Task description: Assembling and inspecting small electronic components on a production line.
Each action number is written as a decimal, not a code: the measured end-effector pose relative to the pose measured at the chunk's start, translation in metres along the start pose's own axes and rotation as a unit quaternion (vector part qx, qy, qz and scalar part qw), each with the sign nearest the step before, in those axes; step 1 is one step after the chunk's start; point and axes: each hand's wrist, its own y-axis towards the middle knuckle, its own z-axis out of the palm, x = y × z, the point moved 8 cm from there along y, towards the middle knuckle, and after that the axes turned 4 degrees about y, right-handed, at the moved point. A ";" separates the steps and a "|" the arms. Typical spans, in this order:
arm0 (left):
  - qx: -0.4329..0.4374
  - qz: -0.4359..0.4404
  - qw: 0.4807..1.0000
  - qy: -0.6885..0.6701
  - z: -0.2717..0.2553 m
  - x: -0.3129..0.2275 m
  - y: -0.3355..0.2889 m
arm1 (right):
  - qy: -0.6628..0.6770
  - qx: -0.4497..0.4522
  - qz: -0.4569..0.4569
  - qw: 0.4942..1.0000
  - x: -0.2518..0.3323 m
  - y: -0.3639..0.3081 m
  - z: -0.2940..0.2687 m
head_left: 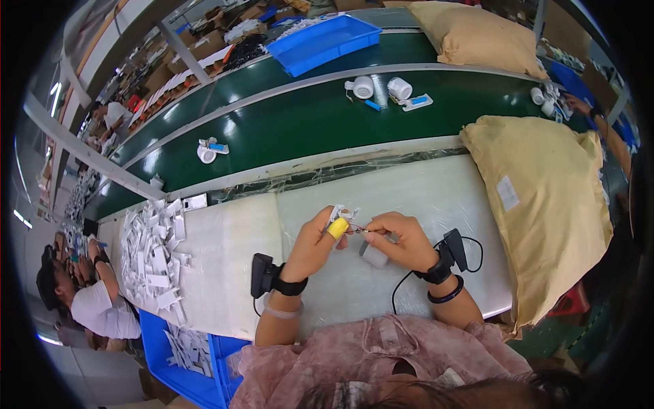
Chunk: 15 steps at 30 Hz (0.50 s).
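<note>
My left hand (308, 247) is closed around a small white plastic assembly (338, 214) with a yellow block-like piece (338, 228) on it. Thin dark and reddish wires (355, 228) run from the assembly to my right hand (403, 240), whose thumb and forefinger pinch them. Beneath the right fingers a whitish rounded part (374, 256) rests on the film-covered worktable (320, 194); the hand partly hides it.
A heap of white plastic pieces (153, 252) lies at left, above a blue bin (160, 354). A large tan sack (545, 204) stands at right. Beyond runs a green conveyor (286, 126) carrying white round units (363, 86). Other people work at far left and far right.
</note>
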 end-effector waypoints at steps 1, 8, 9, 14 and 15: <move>-0.007 -0.001 1.000 -0.003 0.005 0.006 -0.003 | -0.038 -0.031 -0.024 0.999 0.003 -0.001 -0.002; -0.091 -0.101 0.972 -0.194 0.019 0.033 -0.011 | -0.263 -0.164 -0.161 0.937 0.024 -0.003 -0.009; -0.089 -0.118 0.965 -0.216 0.022 0.037 -0.013 | -0.264 -0.160 -0.160 0.938 0.026 -0.003 -0.008; -0.103 -0.118 0.959 -0.236 0.020 0.040 -0.009 | -0.239 -0.137 -0.189 0.943 0.025 -0.002 -0.004; -0.103 -0.113 0.957 -0.248 0.019 0.041 -0.009 | -0.239 -0.134 -0.189 0.943 0.024 -0.002 -0.002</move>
